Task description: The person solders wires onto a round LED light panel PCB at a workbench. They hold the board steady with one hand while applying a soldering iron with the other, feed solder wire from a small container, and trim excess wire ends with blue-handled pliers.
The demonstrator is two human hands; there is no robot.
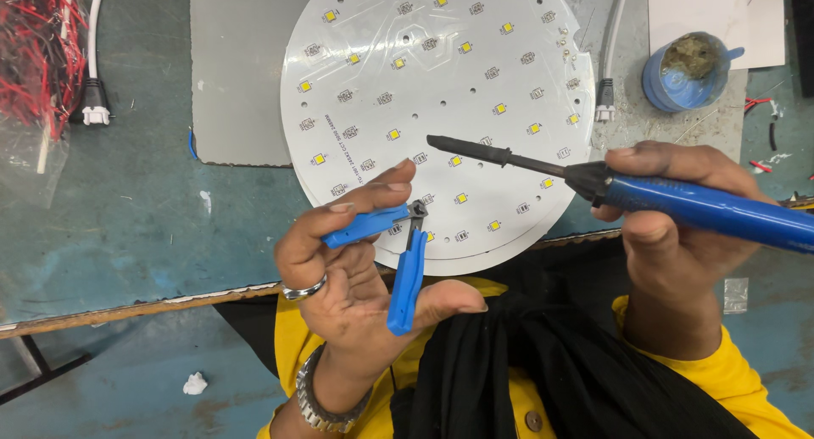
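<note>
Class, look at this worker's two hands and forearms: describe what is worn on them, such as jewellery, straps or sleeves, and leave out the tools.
The left hand wears a plain silver ring on one finger and a silver metal-link wristwatch band at the wrist. The right hand shows no ring or band. Both forearms are bare where visible, with no gloves; yellow clothing and a black cloth lie behind them.

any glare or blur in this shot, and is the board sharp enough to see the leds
Head view: even, soft light, faint shadows; mild sheen on the round white LED board, no blown-out glare; the LEDs read sharply; the soldering iron and blue cutters are crisp; slight wide-angle bending at the edges.
</note>
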